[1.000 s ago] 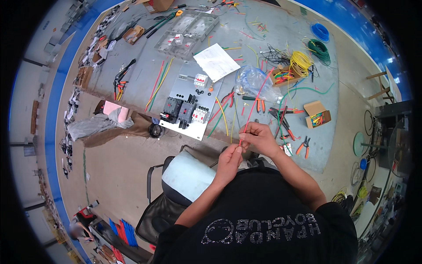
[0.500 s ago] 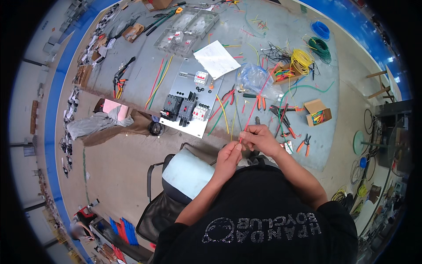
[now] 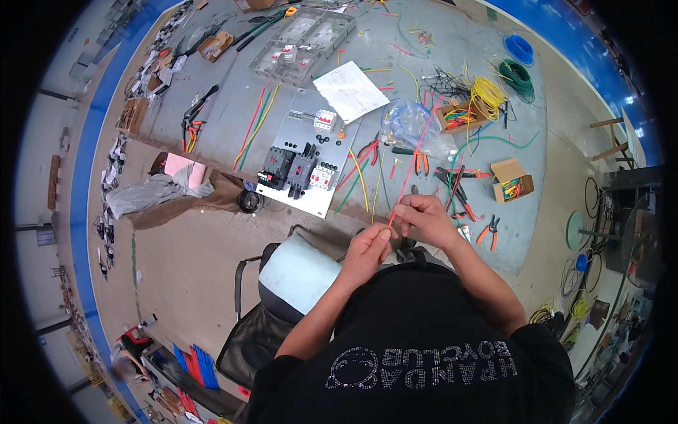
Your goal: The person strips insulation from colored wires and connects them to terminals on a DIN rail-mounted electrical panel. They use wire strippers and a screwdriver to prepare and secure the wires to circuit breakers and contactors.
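1. Left hand [image 3: 365, 253] just beside right hand [image 3: 427, 222], both turned inward — fingers [image 3: 384, 232] of both pinched on red wire [image 3: 404, 188], which slants over counter [image 3: 166, 120].
2. Open carton [image 3: 506, 170] at right — short coloured pieces [image 3: 512, 189] inside.

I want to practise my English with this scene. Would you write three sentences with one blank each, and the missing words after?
The left hand and the right hand both hold a ____ wire.
The white paper sheet lies to the ____ of the yellow coil.
Among the yellow coil, the dark green coil and the blue coil, the ____ one lies farthest from the hands.
Missing words: red; left; blue.
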Motion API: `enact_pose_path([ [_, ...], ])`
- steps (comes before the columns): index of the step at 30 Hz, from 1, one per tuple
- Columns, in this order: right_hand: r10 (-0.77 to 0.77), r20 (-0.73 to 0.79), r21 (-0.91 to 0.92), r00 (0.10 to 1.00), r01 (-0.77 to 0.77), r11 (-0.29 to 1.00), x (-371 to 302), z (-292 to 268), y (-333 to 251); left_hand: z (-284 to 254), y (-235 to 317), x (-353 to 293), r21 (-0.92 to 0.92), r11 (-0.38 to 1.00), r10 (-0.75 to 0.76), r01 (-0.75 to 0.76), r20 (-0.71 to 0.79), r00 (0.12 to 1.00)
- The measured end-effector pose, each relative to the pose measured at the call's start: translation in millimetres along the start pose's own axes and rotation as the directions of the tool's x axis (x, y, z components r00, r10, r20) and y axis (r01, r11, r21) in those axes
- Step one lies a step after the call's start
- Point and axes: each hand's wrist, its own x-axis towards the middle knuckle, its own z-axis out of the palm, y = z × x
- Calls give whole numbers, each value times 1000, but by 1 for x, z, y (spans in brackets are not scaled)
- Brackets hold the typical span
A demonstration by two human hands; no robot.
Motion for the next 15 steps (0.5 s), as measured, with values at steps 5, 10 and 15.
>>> enact_pose_path([
  [5,-61,4,107,998,60,992,0,9,7,4,0,1,6,1000,-2,3,-64,998],
  [10,-52,-66,89,996,58,994,-3,12,7,9,-6,3,-30,998,-59,56,-117,991],
  [15,57,-51,132,997,-49,990,0,1,3,1,-1,5,-273,955,-118,117,13,993],
])
